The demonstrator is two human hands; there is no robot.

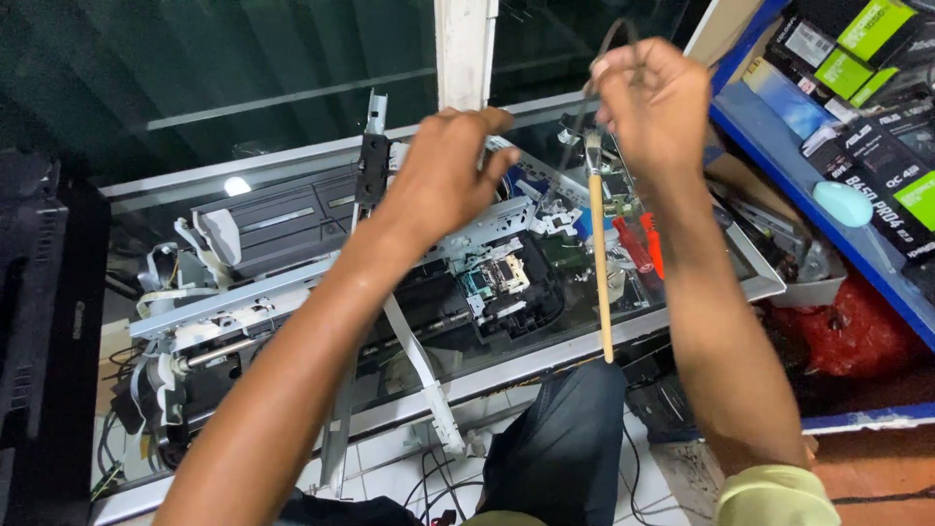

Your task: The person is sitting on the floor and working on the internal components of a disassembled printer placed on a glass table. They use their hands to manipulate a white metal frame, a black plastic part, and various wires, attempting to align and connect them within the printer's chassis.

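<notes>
Far left: black flat panel (39,321) stands on edge against the glass-topped worktop (545,356).

On the worktop, left part: dismantled printer chassis of grey plastic and bare metal rails (263,282), white flat ribbon cables (170,297) looped at its left end, steel roller shaft low on that side. Dark grey plastic cover (282,224) lies behind it.

Centre: left hand (443,180) is over the chassis, fingers curled around the upper part of a long metal strip (373,146) that runs up from the frame; grip looks closed on it, contact point itself hidden by the hand. A white plastic strip (424,375) runs diagonally down off the worktop edge. Just right of the hand, a black carriage unit with a teal circuit board (502,282) sits inside the frame.

Right of centre: right hand (653,102) is raised above the worktop, clenched on the top end of a thin wooden-handled brush (601,253), which hangs nearly vertical, handle pointing down towards the worktop's front edge. A dark thin belt loop (599,58) is pinched in the same hand.

Behind the brush: red-handled tools (643,244) on the glass.

Far right: blue shelf (828,229) with black and green boxes (877,58), pale blue oval object (843,204), red plastic bag (847,331) below.
</notes>
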